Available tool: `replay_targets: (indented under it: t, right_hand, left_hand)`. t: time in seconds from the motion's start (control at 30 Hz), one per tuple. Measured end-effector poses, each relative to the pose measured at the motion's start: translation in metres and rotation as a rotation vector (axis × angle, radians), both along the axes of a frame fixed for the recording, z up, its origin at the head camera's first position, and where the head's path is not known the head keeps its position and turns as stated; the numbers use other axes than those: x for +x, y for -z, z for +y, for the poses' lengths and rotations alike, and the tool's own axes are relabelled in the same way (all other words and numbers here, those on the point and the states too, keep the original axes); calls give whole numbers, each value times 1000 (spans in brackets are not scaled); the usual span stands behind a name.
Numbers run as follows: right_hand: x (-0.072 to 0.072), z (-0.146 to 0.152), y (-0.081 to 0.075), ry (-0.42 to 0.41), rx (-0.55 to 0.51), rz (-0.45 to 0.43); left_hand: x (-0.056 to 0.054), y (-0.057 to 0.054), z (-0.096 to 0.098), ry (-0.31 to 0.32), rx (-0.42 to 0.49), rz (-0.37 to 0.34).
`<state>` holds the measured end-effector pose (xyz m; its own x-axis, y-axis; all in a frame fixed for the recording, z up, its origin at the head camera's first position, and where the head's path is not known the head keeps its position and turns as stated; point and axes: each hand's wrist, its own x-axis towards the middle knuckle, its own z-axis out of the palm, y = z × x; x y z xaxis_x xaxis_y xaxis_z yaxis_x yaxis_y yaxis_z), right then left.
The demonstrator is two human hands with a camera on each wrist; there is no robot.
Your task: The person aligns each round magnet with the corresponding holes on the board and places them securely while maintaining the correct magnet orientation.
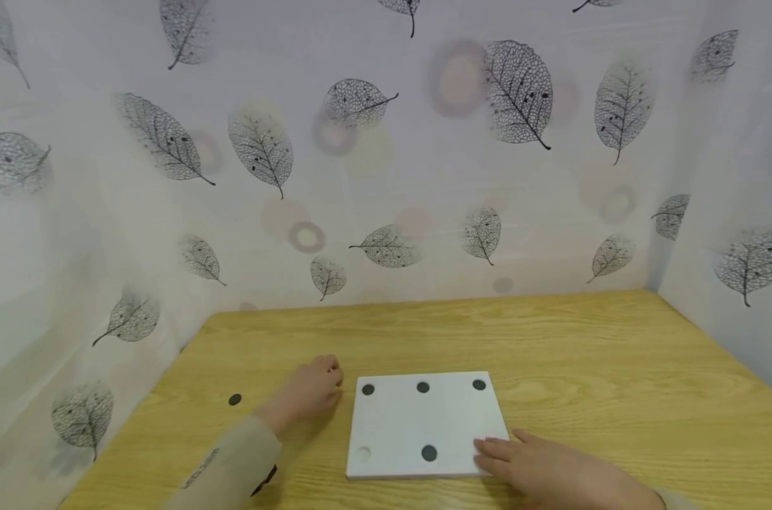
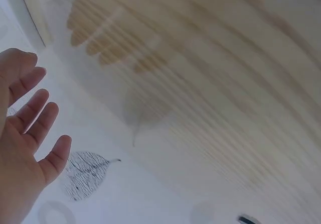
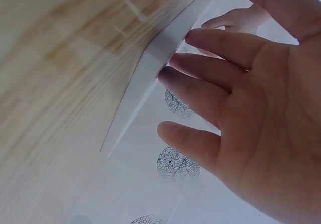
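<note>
A white rectangular board point(image 1: 392, 425) lies flat on the wooden table, with several dark round discs set in it along the far edge and at the front middle. Its front left corner shows a bare round recess point(image 1: 362, 454). My right hand point(image 1: 545, 469) rests its fingertips on the board's front right corner, covering part of it; in the right wrist view the fingers point(image 3: 200, 91) are extended at the board's edge. Just left of the board, my left hand point(image 1: 312, 389) hovers over the table with loosely bent fingers and nothing visible in them.
One loose dark disc point(image 1: 235, 399) lies on the table point(image 1: 552, 340) to the left of my left hand. A pale sheet with leaf prints point(image 1: 386, 177) hangs behind the table and along both sides. A small black piece point(image 1: 265, 482) shows beside the left sleeve.
</note>
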<state>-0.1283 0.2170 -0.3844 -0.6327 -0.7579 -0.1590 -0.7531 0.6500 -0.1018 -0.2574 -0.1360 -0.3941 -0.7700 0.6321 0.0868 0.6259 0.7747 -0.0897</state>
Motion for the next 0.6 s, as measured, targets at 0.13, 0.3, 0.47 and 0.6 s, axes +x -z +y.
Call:
replay_targets:
  t: [0.13,0.3,0.47,0.6]
  right_hand:
    - [1,-1,0,54,3,-61]
    - [0,-3,0,78,12,-94]
    - [-1,-3,0,37,11,-43]
    - [-1,-3,0,24,7,-28]
  left_hand:
    - [5,-9,-22,-60,38,-36]
    - [6,-19,-56,-108,71,-11]
    - [8,-23,-86,-126,105,35]
    - [11,-22,-103,-151,114,16]
